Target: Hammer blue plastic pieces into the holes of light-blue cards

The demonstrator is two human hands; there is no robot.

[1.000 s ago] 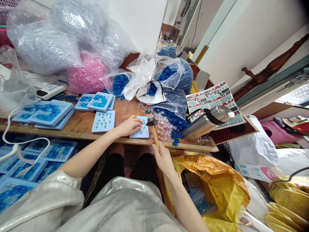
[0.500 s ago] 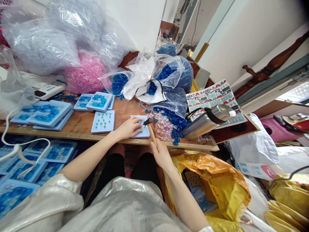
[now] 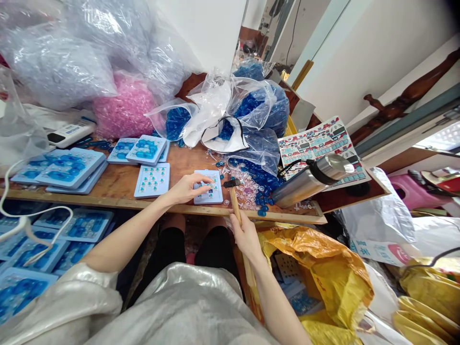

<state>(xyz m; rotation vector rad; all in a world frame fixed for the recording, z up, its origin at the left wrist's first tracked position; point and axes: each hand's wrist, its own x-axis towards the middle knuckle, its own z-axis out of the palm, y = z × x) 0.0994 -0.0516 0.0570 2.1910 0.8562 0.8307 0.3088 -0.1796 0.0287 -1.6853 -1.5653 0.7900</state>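
Observation:
My right hand [image 3: 246,235] grips the wooden handle of a small hammer [image 3: 235,203], whose dark head is just right of a light blue square tray [image 3: 215,197]. Small pieces sit in rows on that tray. Across its left side reaches my left hand [image 3: 189,189], fingers stretched and apart, with the fingertips over the small pieces. Whether the fingertips touch a piece is too small to make out. A second tray [image 3: 152,180] with teal-centred pieces lies to the left. Loose clear pieces [image 3: 247,190] and blue pieces [image 3: 263,209] are scattered right of the hammer.
Further left are stacked trays [image 3: 74,166] with blue parts. Plastic bags of blue parts [image 3: 247,108] and a pink-filled bag [image 3: 124,108] stand behind. A steel flask [image 3: 302,189] leans beside a printed sheet [image 3: 319,143]. Below the table's right end gapes a yellow sack [image 3: 323,268].
The hammer and my right hand have shifted right, so the hammer head is now off the tray. My left hand has drawn slightly left, with its fingers more spread, uncovering more of the tray.

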